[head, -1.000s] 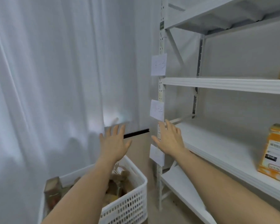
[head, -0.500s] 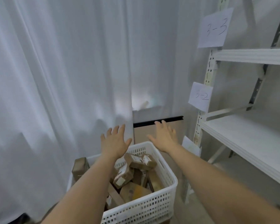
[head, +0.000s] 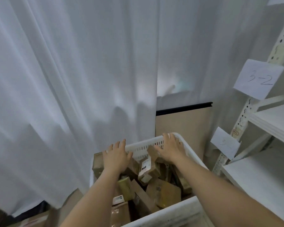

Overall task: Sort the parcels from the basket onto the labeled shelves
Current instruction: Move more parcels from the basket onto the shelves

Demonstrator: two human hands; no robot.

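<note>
In the head view, the left hand (head: 116, 157) and the right hand (head: 170, 149) were held over the far end of the white basket (head: 189, 210), palms down, fingers spread apart and straight, with nothing gripped in either. The left hand hung above a brown box (head: 97, 163) at the basket's far-left corner; the right hand was seen near the far rim, though whether it touched the rim could not be told.

The step in hand was judged to be the choosing and lifting of one parcel. It would be done well if a parcel lying on top were taken, such as the labelled parcel (head: 145, 168) propped between the two hands, so that the pile beneath was not disturbed. Its printed label should be turned upward and read before any shelf is approached.

The basket was seen heaped with brown and yellowish parcels, tilted and overlapping, a yellow packet (head: 125, 187) among them. To the right, white shelves (head: 274, 118) stood, marked by a paper tag reading "3-2" (head: 259, 79) and a lower tag (head: 225, 142) only partly legible. No parcel was visible on the shelf parts shown.
</note>
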